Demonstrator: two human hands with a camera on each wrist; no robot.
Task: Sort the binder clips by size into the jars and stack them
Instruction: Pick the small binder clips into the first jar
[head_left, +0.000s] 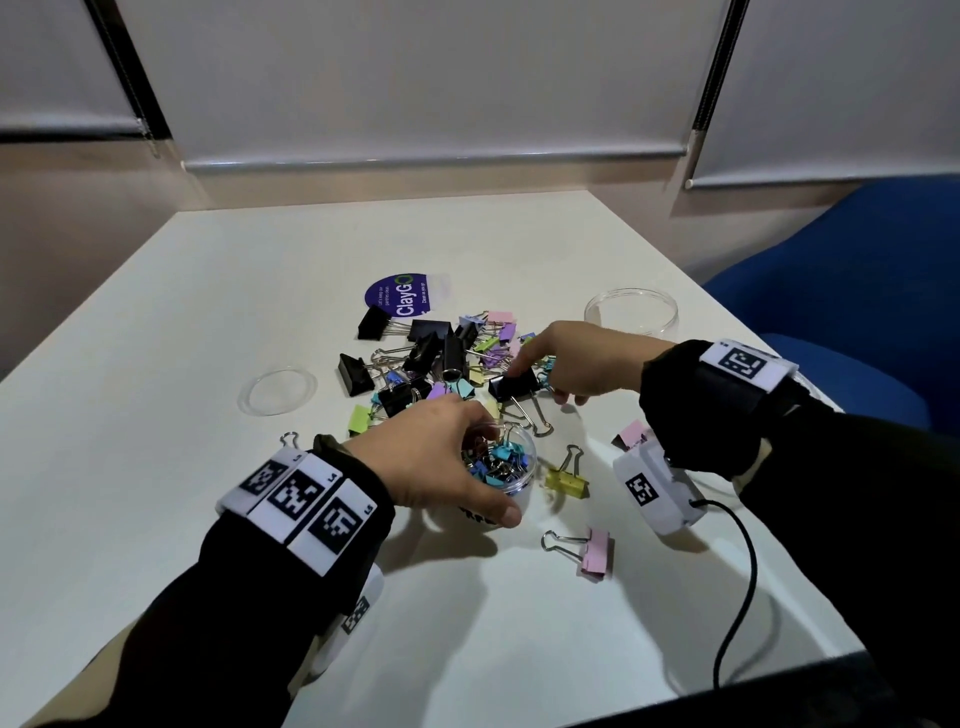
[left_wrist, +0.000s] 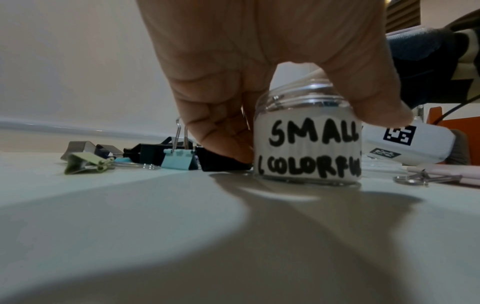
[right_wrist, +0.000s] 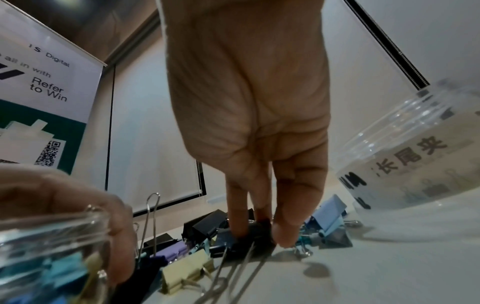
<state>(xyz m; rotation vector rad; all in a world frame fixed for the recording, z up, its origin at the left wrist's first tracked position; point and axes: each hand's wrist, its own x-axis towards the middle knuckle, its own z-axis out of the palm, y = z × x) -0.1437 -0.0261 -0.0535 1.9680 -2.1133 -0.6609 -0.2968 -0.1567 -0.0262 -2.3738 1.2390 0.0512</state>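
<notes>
The left hand (head_left: 441, 467) curls around the small jar (left_wrist: 309, 144), gripping its rim. The right hand (head_left: 576, 364) pinches 1 black binder clip (head_left: 514, 387) with its fingertips.

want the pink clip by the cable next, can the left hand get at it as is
Probably not yet: the left hand grips the small jar. The pink clip itself lies uncovered on the table.

small jar (left_wrist: 309, 144): label's last letters hidden by thumb | large jar (right_wrist: 420, 148): cut by right edge | poster (right_wrist: 44, 98): cropped left
</notes>
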